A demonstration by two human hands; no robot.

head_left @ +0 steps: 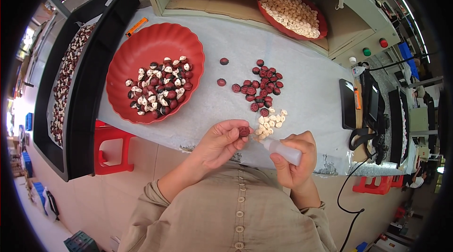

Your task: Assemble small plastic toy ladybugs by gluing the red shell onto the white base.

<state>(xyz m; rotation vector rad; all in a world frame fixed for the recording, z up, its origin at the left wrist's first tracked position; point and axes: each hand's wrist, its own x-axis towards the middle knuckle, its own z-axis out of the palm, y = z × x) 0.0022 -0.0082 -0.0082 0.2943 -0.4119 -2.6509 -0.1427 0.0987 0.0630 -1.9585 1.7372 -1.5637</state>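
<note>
My left hand [222, 142] pinches a small dark red and black piece [244, 131] between thumb and fingertips, near the table's front edge. In my right hand [296, 160] is a translucent squeeze bottle [284, 152], tilted so its thin nozzle reaches toward that piece. Whether the tip touches it I cannot tell. Just beyond my hands lies a small heap of cream-coloured pieces [270, 121]. Behind it is a loose cluster of dark red and black pieces [262, 84], with two single ones set apart to its left.
A red scalloped bowl [155, 35] at left holds joined red, black and cream pieces. Further left stands a long black tray [89, 82] of similar pieces. A red dish [322, 23] of cream pieces sits in the cabinet opening. A dark phone-like slab [348, 103] lies at right.
</note>
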